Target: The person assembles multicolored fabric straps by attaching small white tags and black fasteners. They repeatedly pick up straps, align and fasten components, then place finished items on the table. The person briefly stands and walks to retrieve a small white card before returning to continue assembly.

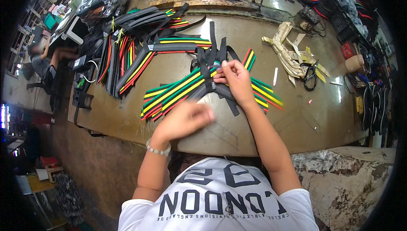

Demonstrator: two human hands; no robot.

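A bundle of black straps and strips banded in green, yellow and red (pixel 178 89) lies crossed in front of me on the table. Over its middle, my right hand (pixel 233 78) has its fingers pinched together at the black straps (pixel 207 72). Something slim and dark shows at those fingertips, too small to name. Nearer to me, my left hand (pixel 188 118) hovers at the bundle's near side, blurred by motion, with its fingers smeared. A bead bracelet (pixel 158 148) circles the left wrist.
More banded straps (pixel 137 68) are heaped on the left of the table (pixel 292 125). At right lie cream paper patterns (pixel 284 47), black-handled scissors (pixel 311 74) and a white marker (pixel 275 77). Another person (pixel 40 57) sits at far left. A black plastic bag (pixel 104 4) rests at the back.
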